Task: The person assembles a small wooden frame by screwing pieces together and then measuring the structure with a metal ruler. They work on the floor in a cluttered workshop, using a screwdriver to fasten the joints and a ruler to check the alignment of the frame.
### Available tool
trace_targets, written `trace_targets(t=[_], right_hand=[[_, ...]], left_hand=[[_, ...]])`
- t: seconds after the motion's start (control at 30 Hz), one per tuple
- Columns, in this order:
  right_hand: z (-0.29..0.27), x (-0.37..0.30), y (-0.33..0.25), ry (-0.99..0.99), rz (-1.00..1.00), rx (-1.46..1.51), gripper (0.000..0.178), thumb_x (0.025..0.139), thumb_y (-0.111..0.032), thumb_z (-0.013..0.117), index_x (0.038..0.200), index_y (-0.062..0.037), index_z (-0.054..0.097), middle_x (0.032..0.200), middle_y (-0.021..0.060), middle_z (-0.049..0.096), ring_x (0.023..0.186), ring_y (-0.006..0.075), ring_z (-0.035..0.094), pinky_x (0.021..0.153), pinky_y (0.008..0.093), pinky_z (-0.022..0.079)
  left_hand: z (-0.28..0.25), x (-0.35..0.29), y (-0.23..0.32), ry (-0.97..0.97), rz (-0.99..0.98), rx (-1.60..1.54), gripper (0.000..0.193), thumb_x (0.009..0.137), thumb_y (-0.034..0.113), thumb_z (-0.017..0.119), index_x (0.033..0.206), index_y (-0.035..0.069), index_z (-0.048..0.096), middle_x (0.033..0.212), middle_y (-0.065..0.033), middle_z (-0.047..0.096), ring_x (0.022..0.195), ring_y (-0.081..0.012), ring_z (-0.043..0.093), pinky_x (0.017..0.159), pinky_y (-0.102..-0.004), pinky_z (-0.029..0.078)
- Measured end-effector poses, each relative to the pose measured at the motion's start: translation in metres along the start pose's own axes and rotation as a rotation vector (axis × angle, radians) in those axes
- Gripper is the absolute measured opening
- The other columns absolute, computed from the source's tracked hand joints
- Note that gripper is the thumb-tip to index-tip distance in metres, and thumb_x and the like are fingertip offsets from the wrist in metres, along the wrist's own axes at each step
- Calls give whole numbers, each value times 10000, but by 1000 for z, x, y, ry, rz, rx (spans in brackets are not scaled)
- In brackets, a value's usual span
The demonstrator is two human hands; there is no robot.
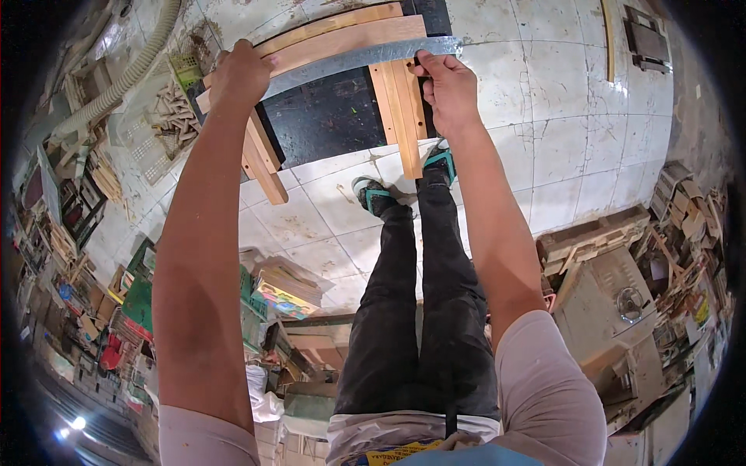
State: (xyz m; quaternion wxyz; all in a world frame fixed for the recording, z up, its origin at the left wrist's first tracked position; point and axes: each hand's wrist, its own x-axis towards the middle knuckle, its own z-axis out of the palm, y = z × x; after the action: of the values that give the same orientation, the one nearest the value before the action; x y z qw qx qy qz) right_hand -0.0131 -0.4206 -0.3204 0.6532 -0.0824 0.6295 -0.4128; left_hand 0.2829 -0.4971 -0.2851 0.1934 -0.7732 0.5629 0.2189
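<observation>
A long grey metal ruler [342, 60] lies lengthwise along the near edge of a pale wooden rail [350, 37]. My left hand [239, 76] is closed around the ruler's left end, and its fingers also rest against the rail. Near the right end, my right hand [449, 87] pinches the ruler's lower edge between thumb and fingers. The rail belongs to a wooden frame whose right leg [404, 116] and left leg [263, 163] point toward me. Part of the frame lies on a black board [322, 116] on the floor. My left palm hides the ruler's far left end.
Wood offcuts [172, 116] and a ribbed hose [128, 89] lie at the left. My feet in teal-strapped sandals [374, 196] stand close to the frame on the tiled floor [497, 167]. Scrap wood and a worn cabinet [602, 299] fill the right. A dark wooden piece [646, 40] lies far right.
</observation>
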Motion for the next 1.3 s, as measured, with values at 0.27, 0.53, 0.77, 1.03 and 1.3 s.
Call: trace_targets(t=[0.27,0.53,0.77,1.03,1.3], right_hand=[[-22,7,-17,102,92,408,108,926,-109,721,874,-97,627,674,10,580,483,67,458,409,204,326],[-32,15,-14,125,-43,332,202,923,-175,765,853,-99,591,762,14,624,541,87,521,467,228,419],[-64,20,-26,164,-249,211,209,1009,-199,662,1143,-64,575,962,70,676,820,213,697,691,322,569],[-143,50,-55,236,-258,208,170,1030,-172,615,1104,-42,535,1011,89,659,870,229,679,766,346,590],[-168,60,-70,233,-293,155,173,1032,-179,617,1022,-26,537,965,81,640,874,224,678,800,350,583]], left_hand=[[7,1,-9,60,36,-2,659,910,495,699,1362,35,565,1318,-218,645,1252,-386,598,1040,-483,462],[5,3,-10,26,38,19,673,929,542,667,1411,90,540,1366,-227,580,1300,-388,558,1065,-495,453],[9,9,-17,18,67,15,690,926,546,668,1413,75,540,1368,-236,589,1295,-391,565,1075,-492,447],[6,8,-17,15,82,21,674,932,533,666,1416,82,544,1343,-228,618,1291,-387,572,1068,-496,448],[5,5,-15,31,67,42,676,926,535,673,1423,95,545,1359,-222,608,1278,-381,583,1084,-493,434]])
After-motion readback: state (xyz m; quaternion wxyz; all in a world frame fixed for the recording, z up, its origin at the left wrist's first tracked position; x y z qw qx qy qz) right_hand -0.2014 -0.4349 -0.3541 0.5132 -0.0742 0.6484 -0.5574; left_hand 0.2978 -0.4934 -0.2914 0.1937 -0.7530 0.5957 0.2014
